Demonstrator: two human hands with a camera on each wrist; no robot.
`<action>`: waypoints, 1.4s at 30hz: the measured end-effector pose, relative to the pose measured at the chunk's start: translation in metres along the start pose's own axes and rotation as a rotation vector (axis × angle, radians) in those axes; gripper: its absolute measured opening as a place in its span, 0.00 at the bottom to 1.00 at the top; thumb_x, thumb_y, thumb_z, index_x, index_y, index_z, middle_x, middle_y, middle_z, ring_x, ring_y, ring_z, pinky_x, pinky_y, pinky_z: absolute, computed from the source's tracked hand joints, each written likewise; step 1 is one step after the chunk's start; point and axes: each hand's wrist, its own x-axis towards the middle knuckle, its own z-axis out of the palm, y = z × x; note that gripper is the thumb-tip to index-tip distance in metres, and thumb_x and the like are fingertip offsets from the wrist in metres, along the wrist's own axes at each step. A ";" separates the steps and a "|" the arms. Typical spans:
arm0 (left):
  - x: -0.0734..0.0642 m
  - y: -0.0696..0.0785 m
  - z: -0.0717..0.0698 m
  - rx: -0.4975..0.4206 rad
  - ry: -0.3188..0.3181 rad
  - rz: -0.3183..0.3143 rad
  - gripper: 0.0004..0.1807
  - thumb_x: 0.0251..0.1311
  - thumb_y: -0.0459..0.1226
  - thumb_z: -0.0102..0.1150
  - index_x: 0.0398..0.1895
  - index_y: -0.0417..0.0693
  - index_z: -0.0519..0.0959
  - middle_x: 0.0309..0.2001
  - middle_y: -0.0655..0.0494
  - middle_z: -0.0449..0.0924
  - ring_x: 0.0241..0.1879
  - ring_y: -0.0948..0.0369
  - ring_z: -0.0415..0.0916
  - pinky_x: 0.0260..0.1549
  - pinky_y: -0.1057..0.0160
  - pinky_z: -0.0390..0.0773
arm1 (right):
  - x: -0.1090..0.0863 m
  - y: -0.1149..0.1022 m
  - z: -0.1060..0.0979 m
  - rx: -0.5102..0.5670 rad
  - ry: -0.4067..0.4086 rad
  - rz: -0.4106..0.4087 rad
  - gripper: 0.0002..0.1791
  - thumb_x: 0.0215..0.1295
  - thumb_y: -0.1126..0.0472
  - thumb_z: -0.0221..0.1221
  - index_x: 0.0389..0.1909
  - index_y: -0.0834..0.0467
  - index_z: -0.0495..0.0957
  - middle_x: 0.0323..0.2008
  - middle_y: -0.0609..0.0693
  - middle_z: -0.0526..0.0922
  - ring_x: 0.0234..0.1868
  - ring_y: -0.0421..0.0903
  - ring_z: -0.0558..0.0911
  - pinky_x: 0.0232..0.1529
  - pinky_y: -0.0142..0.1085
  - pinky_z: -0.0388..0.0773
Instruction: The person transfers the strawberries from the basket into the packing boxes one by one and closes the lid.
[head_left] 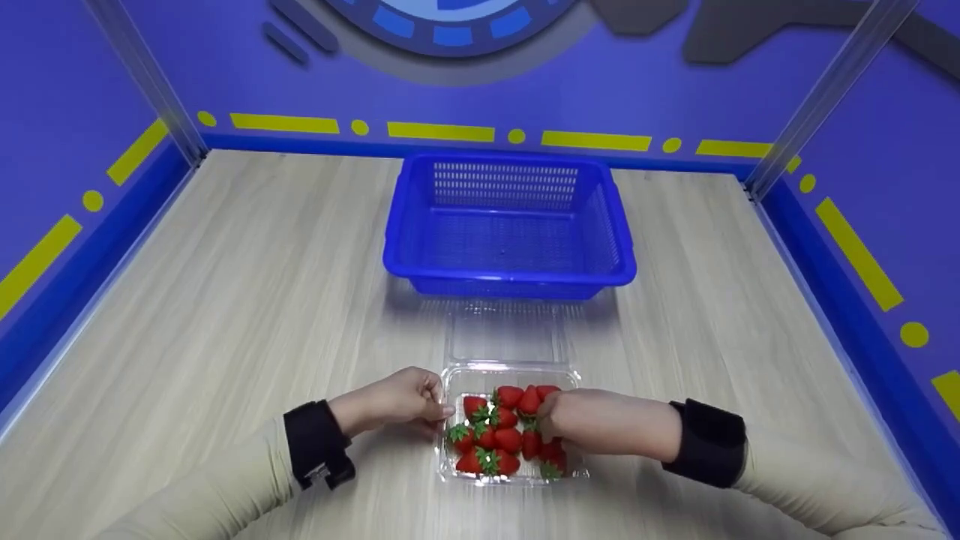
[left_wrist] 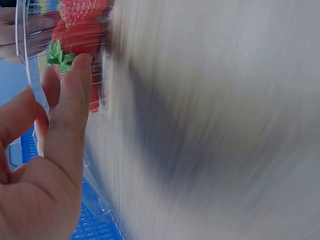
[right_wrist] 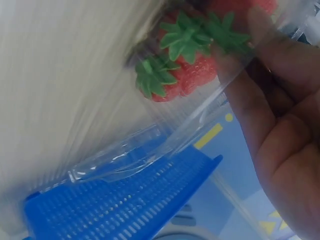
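A clear plastic clamshell box (head_left: pixel 510 366) sits on the table with several red strawberries (head_left: pixel 508 439) with green leaves in it. My left hand (head_left: pixel 401 397) holds the box at its left rim, thumb at the edge and fingers along the outer wall in the left wrist view. From the right, my right hand (head_left: pixel 570 420) reaches over the rim into the box. In the right wrist view, its thumb and fingers pinch a strawberry (right_wrist: pixel 232 37), seen partly through the clear wall. That hand covers some of the berries in the head view.
A blue plastic basket (head_left: pixel 510 279) with slotted walls stands behind the box. The clear lid (head_left: pixel 506 337) lies folded back toward it. Blue panels (head_left: pixel 480 97) with yellow marks border the wooden table (head_left: pixel 262 262) at the back and sides.
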 end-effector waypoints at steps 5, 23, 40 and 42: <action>-0.002 -0.002 0.003 -0.022 -0.006 -0.009 0.13 0.65 0.27 0.61 0.25 0.49 0.71 0.24 0.58 0.79 0.24 0.66 0.80 0.35 0.66 0.88 | 0.004 -0.008 0.008 -0.066 0.015 0.026 0.10 0.49 0.73 0.69 0.24 0.55 0.84 0.25 0.43 0.82 0.27 0.35 0.75 0.27 0.21 0.70; -0.002 -0.008 0.003 -0.058 -0.049 0.029 0.08 0.65 0.29 0.61 0.30 0.45 0.73 0.26 0.57 0.80 0.25 0.66 0.81 0.35 0.65 0.88 | 0.000 -0.012 0.022 -0.092 0.081 0.045 0.08 0.53 0.71 0.70 0.31 0.56 0.86 0.29 0.45 0.82 0.30 0.36 0.80 0.30 0.21 0.77; -0.017 0.003 -0.028 0.079 0.108 0.127 0.23 0.73 0.35 0.53 0.63 0.26 0.73 0.55 0.30 0.82 0.53 0.42 0.84 0.56 0.51 0.86 | -0.027 0.010 -0.011 0.335 0.339 0.107 0.13 0.65 0.68 0.66 0.50 0.62 0.85 0.46 0.54 0.89 0.47 0.49 0.88 0.51 0.42 0.87; -0.018 0.003 -0.034 0.021 0.117 0.122 0.25 0.74 0.35 0.51 0.67 0.25 0.69 0.59 0.29 0.80 0.58 0.40 0.82 0.60 0.49 0.84 | -0.031 0.018 -0.012 0.480 0.371 0.158 0.14 0.68 0.67 0.64 0.53 0.64 0.83 0.48 0.57 0.89 0.49 0.49 0.88 0.52 0.41 0.88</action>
